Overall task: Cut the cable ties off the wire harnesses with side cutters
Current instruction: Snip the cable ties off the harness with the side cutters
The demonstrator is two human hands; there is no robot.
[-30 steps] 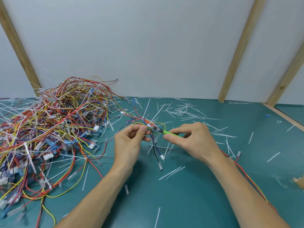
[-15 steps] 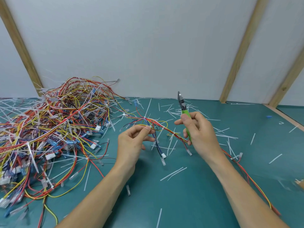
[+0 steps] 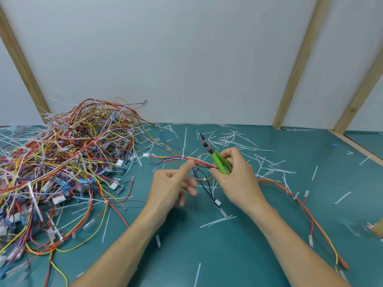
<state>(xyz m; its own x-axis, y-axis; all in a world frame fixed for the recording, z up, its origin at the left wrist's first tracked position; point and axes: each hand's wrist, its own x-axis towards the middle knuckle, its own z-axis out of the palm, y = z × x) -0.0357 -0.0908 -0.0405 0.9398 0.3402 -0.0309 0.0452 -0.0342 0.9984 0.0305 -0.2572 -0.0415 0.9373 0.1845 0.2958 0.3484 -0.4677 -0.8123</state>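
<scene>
My right hand (image 3: 234,177) grips the green-handled side cutters (image 3: 215,157), whose dark jaws point up and to the left, away from the wires. Its thumb and fingers also pinch the red wires of a harness (image 3: 178,159) that stretches across the middle of the table. My left hand (image 3: 172,185) is raised beside it and pinches the same harness at a white cable tie between thumb and forefinger. A second white tie (image 3: 204,179) sits on a yellow loop hanging between my hands.
A big tangled pile of red, yellow and blue harnesses (image 3: 62,162) fills the left of the teal table (image 3: 207,245). Cut white tie pieces (image 3: 234,139) lie scattered over it. A long harness end (image 3: 310,214) trails off right. White wall with wooden battens stands behind.
My right hand turned the cutters from the harness up and away, jaws now pointing up-left, and took hold of the wires. My left hand shifted its pinch along the harness.
</scene>
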